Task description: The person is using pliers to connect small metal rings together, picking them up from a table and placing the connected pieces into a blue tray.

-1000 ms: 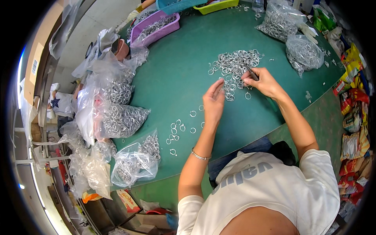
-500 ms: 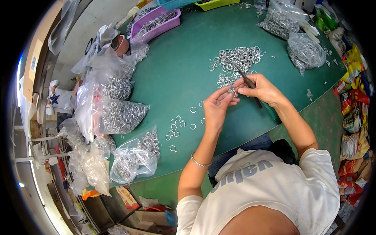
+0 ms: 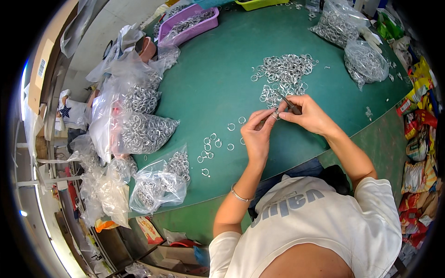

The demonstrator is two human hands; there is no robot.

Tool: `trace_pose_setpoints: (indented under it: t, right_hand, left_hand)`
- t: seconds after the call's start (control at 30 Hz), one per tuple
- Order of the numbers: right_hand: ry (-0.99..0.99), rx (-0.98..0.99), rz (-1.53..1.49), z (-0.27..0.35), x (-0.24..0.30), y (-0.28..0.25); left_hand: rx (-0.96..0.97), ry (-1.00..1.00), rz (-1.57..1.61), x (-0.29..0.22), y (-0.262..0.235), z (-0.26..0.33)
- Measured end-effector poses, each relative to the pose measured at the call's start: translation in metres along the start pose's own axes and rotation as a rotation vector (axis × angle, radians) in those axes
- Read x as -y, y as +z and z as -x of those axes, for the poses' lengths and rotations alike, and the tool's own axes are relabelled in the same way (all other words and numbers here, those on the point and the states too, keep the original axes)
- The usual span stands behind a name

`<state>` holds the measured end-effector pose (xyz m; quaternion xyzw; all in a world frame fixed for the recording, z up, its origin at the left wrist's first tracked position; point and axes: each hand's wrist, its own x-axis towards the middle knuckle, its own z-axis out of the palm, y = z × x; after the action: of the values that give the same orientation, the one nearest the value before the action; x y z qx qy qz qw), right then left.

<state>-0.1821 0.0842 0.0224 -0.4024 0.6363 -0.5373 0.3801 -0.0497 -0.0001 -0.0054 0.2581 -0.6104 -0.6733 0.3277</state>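
Note:
Near the right-centre of the green table, my two hands meet over a small silver metal ring (image 3: 275,115). My left hand (image 3: 257,134) pinches the ring between thumb and fingertips. A slim dark tool with a pointed tip (image 3: 292,107) lies in the grasp of my right hand (image 3: 309,116), whose thumb and fingertips also touch the ring. Most of the tool is covered by the hand, so its exact kind cannot be told. Just beyond my hands is a heap of silver rings (image 3: 287,69). Several loose rings (image 3: 207,147) lie left of my left hand.
Clear bags of rings (image 3: 147,133) line the table's left side, with an open bag (image 3: 160,187) at the near left. A purple basket (image 3: 189,28) of rings stands at the far left. More ring bags (image 3: 366,65) sit far right. Colourful packages (image 3: 419,125) are stacked beyond the right edge.
The dark tool has tilted in my right hand, so less of it shows. Both hands have drawn closer together around the ring. The whole view has shifted slightly.

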Motion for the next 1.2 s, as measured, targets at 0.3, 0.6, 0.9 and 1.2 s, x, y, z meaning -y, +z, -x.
trace_pose_setpoints:
  t: [0.3,0.6,0.9,1.2]
  right_hand:
    - [-0.007,-0.092,0.043,0.004,0.004,0.004]
    - [-0.275,-0.047,0.603,0.010,-0.009,0.012]
    - [-0.362,0.000,0.829,0.015,-0.013,0.022]
    - [-0.360,-0.035,0.857,0.017,-0.019,0.029]
  left_hand:
    - [-0.064,0.011,0.102,-0.004,-0.008,0.007]
    - [-0.120,-0.083,0.082,-0.010,-0.016,0.010]
    - [-0.089,-0.095,0.138,0.004,-0.016,0.021]
    - [-0.013,-0.089,0.215,0.009,-0.013,0.026]
